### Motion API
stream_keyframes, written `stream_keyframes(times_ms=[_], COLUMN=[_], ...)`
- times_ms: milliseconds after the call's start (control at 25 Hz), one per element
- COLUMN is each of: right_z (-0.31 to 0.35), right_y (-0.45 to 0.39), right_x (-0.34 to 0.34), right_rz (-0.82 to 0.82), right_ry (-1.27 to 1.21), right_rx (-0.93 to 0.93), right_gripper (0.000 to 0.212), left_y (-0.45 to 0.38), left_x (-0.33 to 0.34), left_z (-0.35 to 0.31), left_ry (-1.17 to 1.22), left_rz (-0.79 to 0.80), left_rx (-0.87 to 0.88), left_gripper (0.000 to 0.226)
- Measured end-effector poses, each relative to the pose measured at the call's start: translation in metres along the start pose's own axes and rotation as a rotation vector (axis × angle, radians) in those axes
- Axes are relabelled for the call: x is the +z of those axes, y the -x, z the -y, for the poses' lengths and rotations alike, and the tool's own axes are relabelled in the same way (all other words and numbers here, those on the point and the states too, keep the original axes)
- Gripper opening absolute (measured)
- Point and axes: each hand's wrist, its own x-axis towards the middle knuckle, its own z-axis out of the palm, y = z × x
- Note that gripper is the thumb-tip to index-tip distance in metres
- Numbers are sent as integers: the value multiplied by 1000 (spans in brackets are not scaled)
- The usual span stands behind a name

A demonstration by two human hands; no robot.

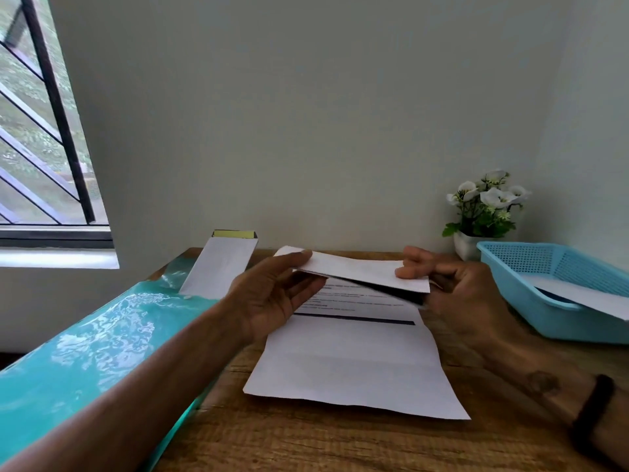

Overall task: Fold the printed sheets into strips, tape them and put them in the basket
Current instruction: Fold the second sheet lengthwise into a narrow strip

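Observation:
A printed white sheet (354, 366) lies on the wooden table (306, 444) in front of me, its far end folded over into a raised flap (357, 269). My left hand (269, 298) pinches the flap's left end, thumb on top. My right hand (452, 287) pinches its right end. The printed lines and a dark bar show under the flap. The light blue mesh basket (531, 294) stands at the right with a white folded paper (585, 296) inside, sticking over its near rim.
A white strip of paper (221, 267) leans at the back left beside a yellow-edged block (235, 234). Shiny teal plastic (85, 342) covers the table's left side. A white pot of white flowers (483, 212) stands against the wall behind the basket.

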Motion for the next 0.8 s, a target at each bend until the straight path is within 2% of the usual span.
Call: stream_keyframes(times_ms=[120,240,320,360,480,560,680,800], right_z=[7,23,32,31,21,21,20,23], right_y=[0,6,9,10,18,18,15,15], right_x=[10,12,17,17,16,16,15,13], right_rz=[21,67,96,95,96,67,43,55], right_ry=[-132,-422,-575,-554,-255,-208,-187,-125], right_rx=[125,284,375,363,278,265,222,213], right_gripper=[54,38,27,24,45,37,18,14], left_y=[5,9,12,12,16,16,16,10], left_x=[7,16,20,20,22,24,21,8], left_z=[16,26,26,26,30,29,10,-17], left_ry=[-6,-15,-14,-20,-96,-123,-48,-121], left_rz=[88,93,37,23,28,10,-48,-116], left_rx=[-88,-89,-24,1,35,78,161,276], left_gripper=[19,43,45,44,46,42,11,4])
